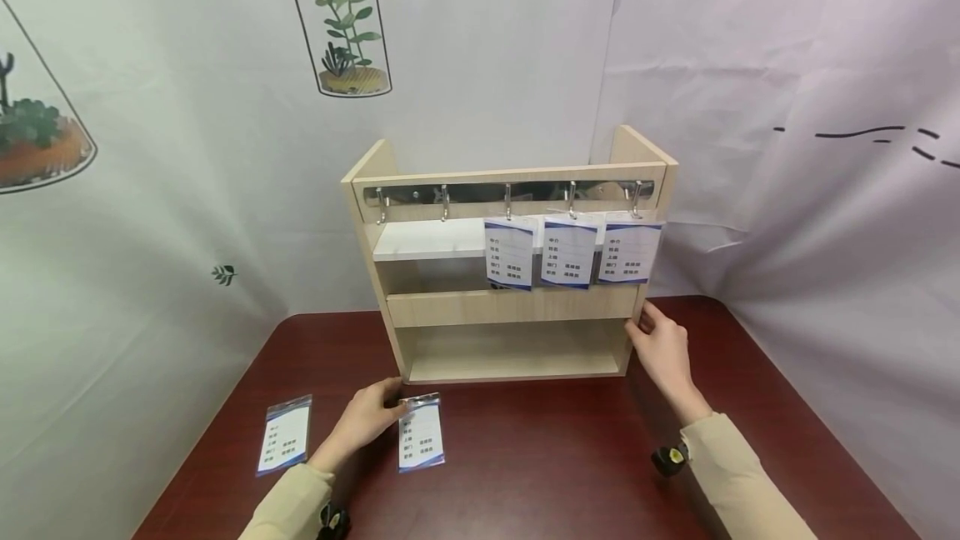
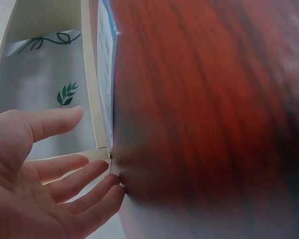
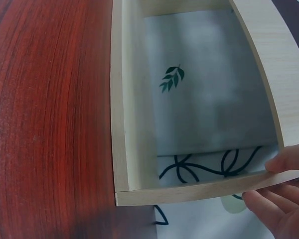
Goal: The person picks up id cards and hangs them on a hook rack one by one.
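Observation:
A pale wooden shelf (image 1: 517, 307) stands on the table, with a metal hook rail (image 1: 450, 192) across its top front. From the rail's right part hang three white-and-blue badge cards (image 1: 570, 252). My left hand (image 1: 367, 415) is at the shelf's lower left corner, beside a badge card (image 1: 422, 433) lying on the table. In the left wrist view its fingers are extended and spread, fingertips right at the shelf's base, with nothing in the palm. My right hand (image 1: 663, 348) grips the right side panel (image 3: 209, 193), thumb on the inner side and fingers along the outer side.
Another badge card (image 1: 285, 436) lies on the dark red table (image 1: 540, 457) further left. The two left hooks of the rail bear no cards. A white curtain (image 1: 487, 90) with plant prints hangs behind and on both sides.

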Demonstrator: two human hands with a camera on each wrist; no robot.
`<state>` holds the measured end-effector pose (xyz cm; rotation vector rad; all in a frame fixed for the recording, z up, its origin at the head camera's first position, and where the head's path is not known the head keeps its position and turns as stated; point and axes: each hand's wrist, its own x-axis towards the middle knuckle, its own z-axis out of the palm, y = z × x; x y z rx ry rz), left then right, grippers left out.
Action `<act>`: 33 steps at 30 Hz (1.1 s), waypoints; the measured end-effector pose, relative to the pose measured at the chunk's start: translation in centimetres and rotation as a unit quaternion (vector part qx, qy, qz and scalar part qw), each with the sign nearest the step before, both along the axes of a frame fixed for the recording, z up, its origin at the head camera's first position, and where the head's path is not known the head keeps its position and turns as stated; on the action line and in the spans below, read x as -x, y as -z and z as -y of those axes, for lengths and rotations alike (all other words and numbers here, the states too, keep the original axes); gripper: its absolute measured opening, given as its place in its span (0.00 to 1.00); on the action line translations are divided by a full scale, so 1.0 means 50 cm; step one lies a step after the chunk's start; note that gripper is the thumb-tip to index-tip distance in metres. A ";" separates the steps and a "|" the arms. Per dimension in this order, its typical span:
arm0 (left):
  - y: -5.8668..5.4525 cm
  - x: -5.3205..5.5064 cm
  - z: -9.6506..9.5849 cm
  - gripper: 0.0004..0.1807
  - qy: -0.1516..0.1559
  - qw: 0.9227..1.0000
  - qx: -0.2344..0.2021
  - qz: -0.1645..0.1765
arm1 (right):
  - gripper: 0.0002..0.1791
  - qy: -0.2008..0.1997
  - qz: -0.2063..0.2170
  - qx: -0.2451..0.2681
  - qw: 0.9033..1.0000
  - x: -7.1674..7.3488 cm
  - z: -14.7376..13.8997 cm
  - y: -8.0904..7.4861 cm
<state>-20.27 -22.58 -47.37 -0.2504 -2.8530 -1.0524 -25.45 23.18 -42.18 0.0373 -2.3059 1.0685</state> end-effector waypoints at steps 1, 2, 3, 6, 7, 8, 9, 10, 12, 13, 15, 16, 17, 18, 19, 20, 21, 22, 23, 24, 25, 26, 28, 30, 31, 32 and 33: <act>0.000 0.000 -0.001 0.29 0.001 1.000 0.002 0.002 | 0.20 0.001 0.001 0.000 1.000 0.000 0.000 0.000; 0.000 -0.001 -0.001 0.29 0.002 1.000 0.005 0.003 | 0.20 0.001 0.001 0.000 1.000 -0.001 0.000 0.000; 0.001 -0.001 -0.001 0.29 0.003 1.000 0.010 0.004 | 0.20 0.000 0.002 0.001 1.000 -0.001 0.000 0.000; 0.001 0.005 -0.005 0.30 0.009 1.000 0.027 0.004 | 0.21 0.001 0.004 0.002 1.000 -0.003 -0.005 -0.003; 0.002 0.007 -0.006 0.31 0.011 0.999 0.032 0.005 | 0.21 0.001 0.004 0.002 1.000 -0.004 -0.007 -0.003; 0.002 0.008 -0.007 0.31 0.014 0.999 0.037 0.005 | 0.21 0.001 0.005 0.002 1.000 -0.004 -0.009 -0.004; 0.002 0.009 -0.009 0.32 0.016 0.999 0.039 0.004 | 0.21 0.002 0.005 0.001 1.000 -0.004 -0.010 -0.004; 0.003 0.011 -0.010 0.32 0.017 0.999 0.040 0.004 | 0.21 0.004 0.005 0.001 1.000 -0.005 -0.012 -0.004; 0.004 0.013 -0.013 0.33 0.025 0.999 0.042 0.001 | 0.20 0.010 0.001 0.000 1.000 -0.006 -0.014 -0.004; 0.005 0.013 -0.014 0.33 0.030 0.999 0.044 -0.002 | 0.20 0.013 0.000 0.000 1.000 -0.006 -0.013 -0.004; 0.006 0.013 -0.013 0.34 0.032 0.998 0.053 -0.005 | 0.20 0.012 0.001 0.001 1.000 -0.006 -0.011 -0.003; 0.008 0.012 -0.012 0.34 0.029 0.998 0.059 -0.004 | 0.20 0.009 0.003 0.002 1.000 -0.005 -0.009 -0.003; 0.008 0.011 -0.011 0.34 0.027 0.997 0.065 -0.004 | 0.21 0.006 0.005 0.002 1.000 -0.004 -0.007 -0.002; 0.009 0.010 -0.010 0.34 0.026 0.997 0.071 -0.005 | 0.21 0.002 0.006 0.002 1.000 -0.003 -0.006 -0.002; 0.009 0.007 -0.007 0.34 0.023 0.997 0.076 -0.004 | 0.21 -0.001 0.007 0.003 1.000 -0.001 -0.002 -0.001; 0.010 0.004 -0.005 0.34 0.019 0.997 0.079 -0.002 | 0.21 -0.004 0.007 0.004 1.000 0.000 0.001 0.000; 0.010 0.003 -0.003 0.33 0.017 0.997 0.078 0.000 | 0.21 -0.005 0.006 0.005 1.000 0.001 0.003 0.001; 0.010 0.002 -0.002 0.33 0.019 0.997 0.078 0.000 | 0.21 -0.004 0.004 0.007 1.000 0.002 0.004 0.001; 0.009 0.002 -0.001 0.33 0.022 0.997 0.075 0.000 | 0.21 -0.002 0.001 0.007 1.000 0.002 0.004 0.002; 0.009 0.002 -0.001 0.32 0.024 0.997 0.075 -0.002 | 0.21 0.000 -0.001 0.008 1.000 0.002 0.004 0.002; 0.009 0.003 -0.002 0.32 0.024 0.997 0.075 -0.001 | 0.21 0.001 -0.003 0.008 1.000 0.002 0.003 0.003; 0.010 0.005 -0.002 0.31 0.023 0.997 0.076 -0.001 | 0.21 0.001 -0.004 0.007 1.000 0.002 0.003 0.003; 0.009 0.007 -0.004 0.30 0.021 0.997 0.079 -0.002 | 0.20 0.000 -0.006 0.005 1.000 0.003 0.001 0.004; 0.008 0.009 -0.006 0.28 0.021 0.996 0.083 -0.003 | 0.20 -0.001 -0.008 0.004 1.000 0.002 -0.001 0.005; 0.007 0.010 -0.007 0.27 0.021 0.996 0.084 -0.003 | 0.20 -0.001 -0.009 0.003 1.000 0.002 -0.001 0.004; 0.006 0.011 -0.008 0.27 0.025 0.996 0.086 -0.007 | 0.20 -0.002 -0.010 0.003 1.000 0.002 -0.002 0.004; 0.004 0.012 -0.008 0.26 0.027 0.996 0.087 -0.008 | 0.20 -0.002 -0.011 0.003 1.000 0.003 -0.002 0.005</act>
